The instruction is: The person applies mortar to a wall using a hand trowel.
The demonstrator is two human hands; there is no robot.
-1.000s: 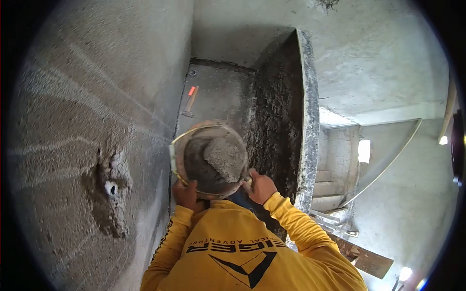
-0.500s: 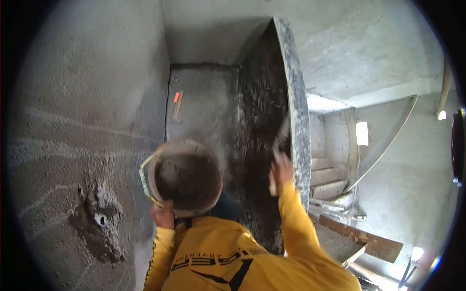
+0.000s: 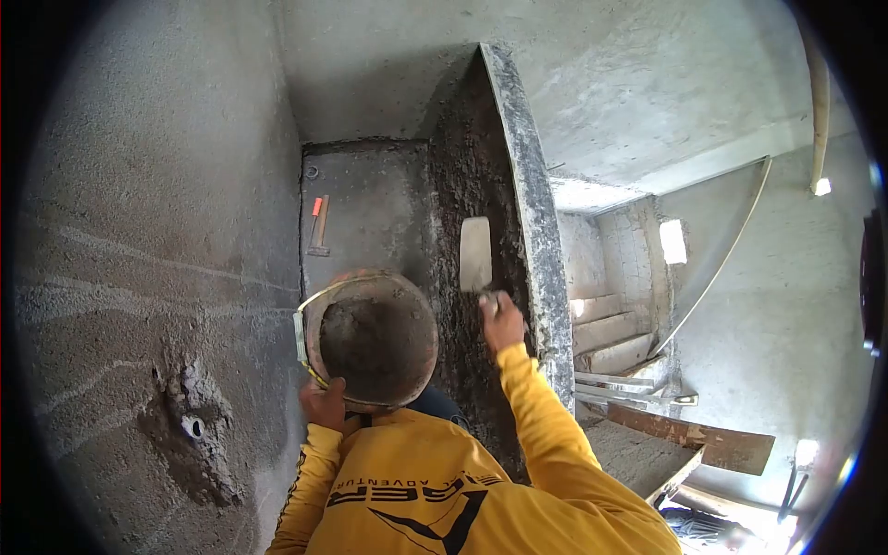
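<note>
My left hand (image 3: 324, 403) is closed at the near left rim of a round bucket (image 3: 429, 347), by the end of its yellow-and-black handle. Dark wet mortar (image 3: 370, 338) lies inside the bucket. My right hand (image 3: 502, 321) grips a trowel (image 3: 475, 254) by its handle, its long pale blade pointing away from me. The blade is over the dark, rough mortar coat (image 3: 462, 176) on the inner face of a low wall; whether it touches cannot be seen.
The low wall's speckled top edge (image 3: 527, 166) runs along my right. A hammer (image 3: 321, 227) and an orange-handled tool (image 3: 317, 206) lie on the grey floor ahead. At left, a pipe end (image 3: 193, 426) pokes from the rough wall. Steps (image 3: 606, 333) and boards (image 3: 694, 439) stand beyond, right.
My right hand has swung the trowel leftward from beside the low wall's edge, and its flat blade now shows fully. The bucket has shifted slightly right in view, still held by my left hand.
</note>
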